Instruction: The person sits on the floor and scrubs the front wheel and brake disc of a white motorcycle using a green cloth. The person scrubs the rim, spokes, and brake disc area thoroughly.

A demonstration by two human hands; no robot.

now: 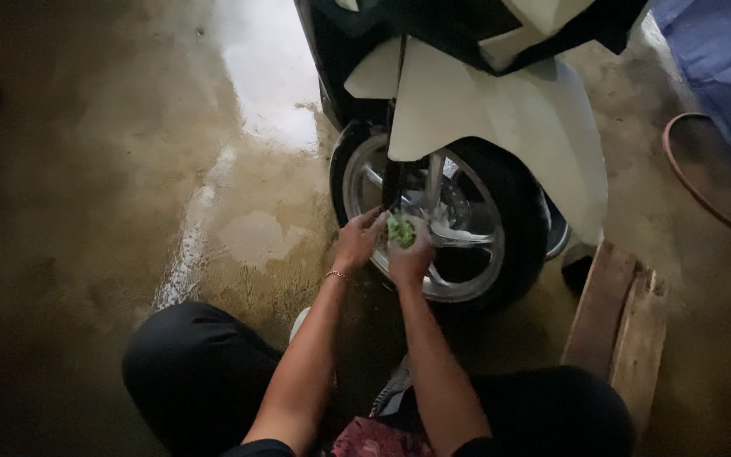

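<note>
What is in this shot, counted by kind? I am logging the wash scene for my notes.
Scooter wheel: 1
White mudguard: 1
Green scrubbing pad, held in the right hand with the left hand beside it: 1
Wooden planks: 2
Hose: 1
Bracelet: 1
Total: 7

Both arms extended, left hand (pixel 357 241) and right hand (pixel 408 254) together

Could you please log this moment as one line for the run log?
right hand: holds green scrub pad at silver scooter wheel | left hand: touching wheel rim | floor: wet concrete
</note>
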